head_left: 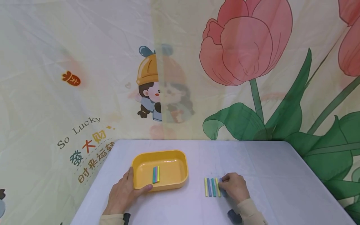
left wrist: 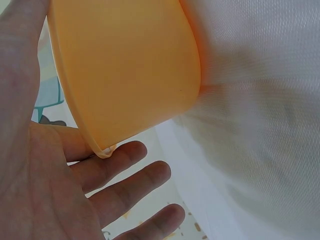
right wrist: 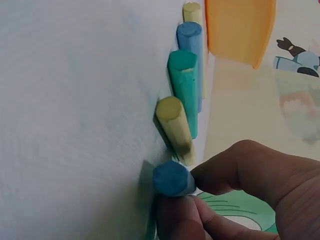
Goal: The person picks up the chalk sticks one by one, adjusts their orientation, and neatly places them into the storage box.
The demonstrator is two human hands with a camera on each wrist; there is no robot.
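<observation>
My left hand [head_left: 122, 192] rests at the near left corner of a yellow tray [head_left: 180, 184], its thumb along the front rim and its index finger at the left side. In the left wrist view the other fingers [left wrist: 132, 197] stretch out straight below the tray's corner. Inside the tray lie a green, a purple and a yellow chalk stick [head_left: 158, 173]. To the right, my right hand [head_left: 234, 187] pinches a blue chalk stick [right wrist: 172, 179] between thumb and fingers. It is at the right end of a row of chalk sticks: yellow [head_left: 206, 187], blue [head_left: 209, 187], green [head_left: 213, 187] and yellow [right wrist: 174, 125].
A white cloth covers the table [head_left: 270, 175]. Behind it hangs a printed curtain [head_left: 180, 131] with tulips and a cartoon figure. A dark band [head_left: 234, 216] shows beside the right wrist, and another [head_left: 126, 218] by the left.
</observation>
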